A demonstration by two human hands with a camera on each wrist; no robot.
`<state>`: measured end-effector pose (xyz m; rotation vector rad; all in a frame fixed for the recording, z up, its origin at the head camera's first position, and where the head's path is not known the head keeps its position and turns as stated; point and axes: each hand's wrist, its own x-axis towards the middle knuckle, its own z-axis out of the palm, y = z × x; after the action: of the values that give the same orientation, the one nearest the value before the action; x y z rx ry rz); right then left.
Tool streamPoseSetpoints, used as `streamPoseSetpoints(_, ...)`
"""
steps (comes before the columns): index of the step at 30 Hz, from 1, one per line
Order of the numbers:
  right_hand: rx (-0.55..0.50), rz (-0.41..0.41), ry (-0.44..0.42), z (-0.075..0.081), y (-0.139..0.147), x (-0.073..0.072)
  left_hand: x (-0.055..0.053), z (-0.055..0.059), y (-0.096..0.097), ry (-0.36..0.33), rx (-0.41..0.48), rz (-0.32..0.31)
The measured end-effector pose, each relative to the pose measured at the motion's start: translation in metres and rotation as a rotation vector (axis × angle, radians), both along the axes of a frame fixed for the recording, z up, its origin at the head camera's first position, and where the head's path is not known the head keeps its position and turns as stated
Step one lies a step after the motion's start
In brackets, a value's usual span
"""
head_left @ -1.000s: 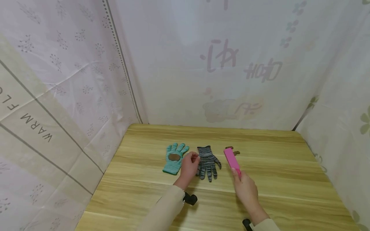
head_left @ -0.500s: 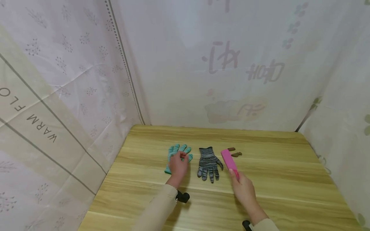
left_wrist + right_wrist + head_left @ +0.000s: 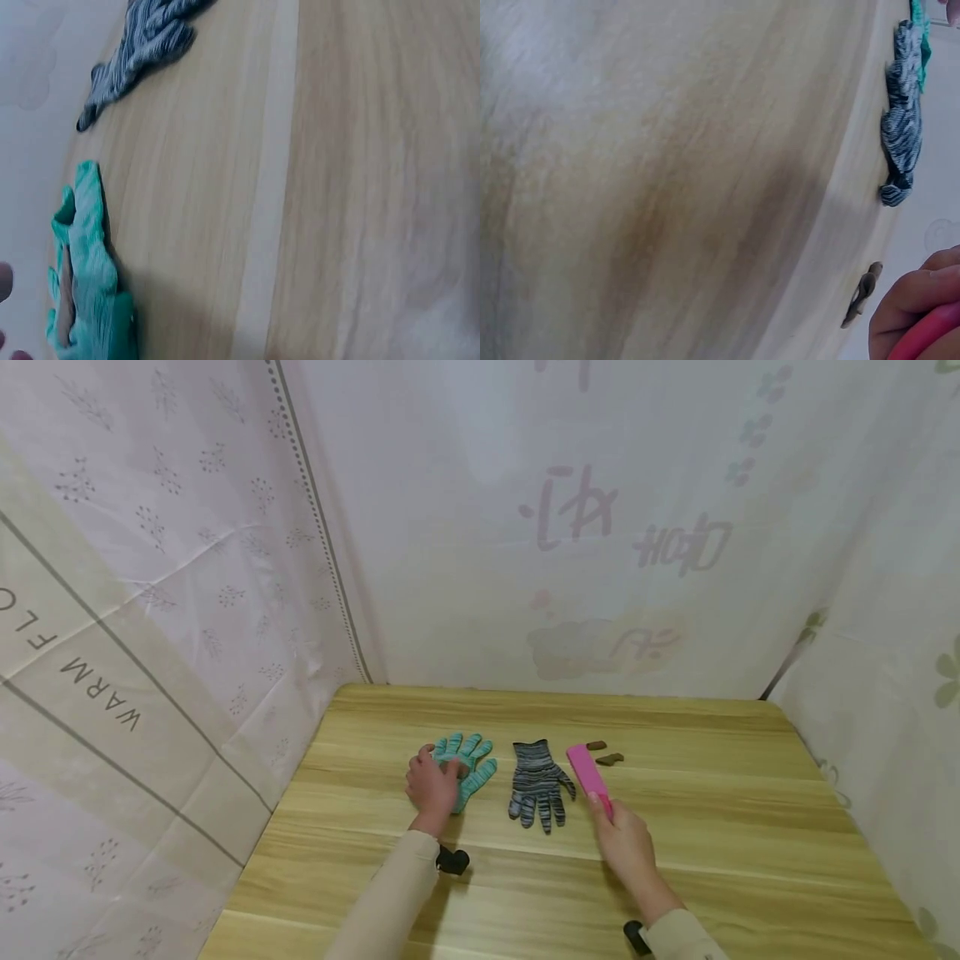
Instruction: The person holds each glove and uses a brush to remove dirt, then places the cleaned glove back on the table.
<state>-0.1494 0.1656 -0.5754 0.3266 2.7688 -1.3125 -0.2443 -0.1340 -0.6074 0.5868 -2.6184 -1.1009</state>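
Pink brush (image 3: 588, 770), one: standing out from the right hand (image 3: 624, 846), over the right half of the wooden table (image 3: 750, 827); its long axis is running aslant, head pointing toward the back edge and somewhat left, handle coming back to the person. The right fingers are clamping round that handle.

Brown pieces, two: one (image 3: 597, 745) is lying just right of the brush head, the other (image 3: 611, 760) nearer the person.

Grey striped glove (image 3: 536, 781), one: lying mid-table, cuff pointing to the back, fingers toward the person.

Teal glove (image 3: 480, 777), one: lying left of the grey, fingers pointing to the back; a brown patch (image 3: 66, 296) is showing on it. The left hand (image 3: 432, 783) is covering its left side, fingers loosely bent and apart; whether they are touching it, cannot tell.
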Motion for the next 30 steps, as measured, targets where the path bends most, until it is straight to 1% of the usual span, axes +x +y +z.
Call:
streamPoseSetpoints(4,0.013,0.010,0.005,-0.005,0.003,-0.004,-0.002,-0.003,-0.006,-0.091,0.018,-0.020)
streamPoseSetpoints(8,0.039,0.011,0.039,-0.011,0.003,-0.009,-0.005,-0.003,-0.010,-0.126,0.049,-0.034)
streamPoseSetpoints(12,0.044,0.015,0.043,-0.017,0.002,-0.013,-0.007,-0.002,-0.015,-0.167,0.063,-0.018)
streamPoseSetpoints(14,0.035,0.018,0.031,-0.019,0.001,-0.013,-0.008,-0.003,-0.016,-0.190,0.065,-0.008)
streamPoseSetpoints(20,0.015,0.013,0.006,-0.020,-0.002,-0.011,-0.008,-0.003,-0.016,-0.205,0.067,0.000)
streamPoseSetpoints(25,0.008,0.008,-0.006,-0.019,-0.002,-0.007,-0.006,0.000,-0.014,-0.215,0.059,0.002)
streamPoseSetpoints(30,0.015,0.009,0.002,-0.018,-0.002,-0.005,-0.006,-0.002,-0.014,-0.228,0.066,-0.004)
